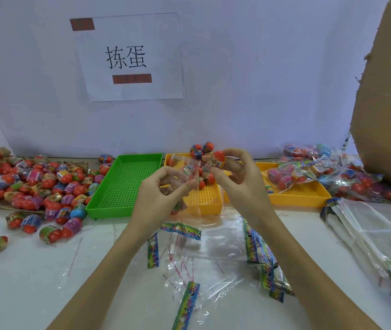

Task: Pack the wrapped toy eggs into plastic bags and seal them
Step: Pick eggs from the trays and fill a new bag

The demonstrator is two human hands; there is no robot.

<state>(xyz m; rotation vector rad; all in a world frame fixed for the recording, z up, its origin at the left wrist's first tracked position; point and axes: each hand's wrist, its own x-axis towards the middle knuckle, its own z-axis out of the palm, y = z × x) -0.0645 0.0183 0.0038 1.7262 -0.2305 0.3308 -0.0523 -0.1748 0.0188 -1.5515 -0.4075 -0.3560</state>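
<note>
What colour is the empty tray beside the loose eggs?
Green: the tray shows clearly in the head view.

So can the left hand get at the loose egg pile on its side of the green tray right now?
Probably not yet. The path to the egg pile looks free past the green tray, but the left hand is pinching the clear bag open while the right hand feeds in eggs.
</note>
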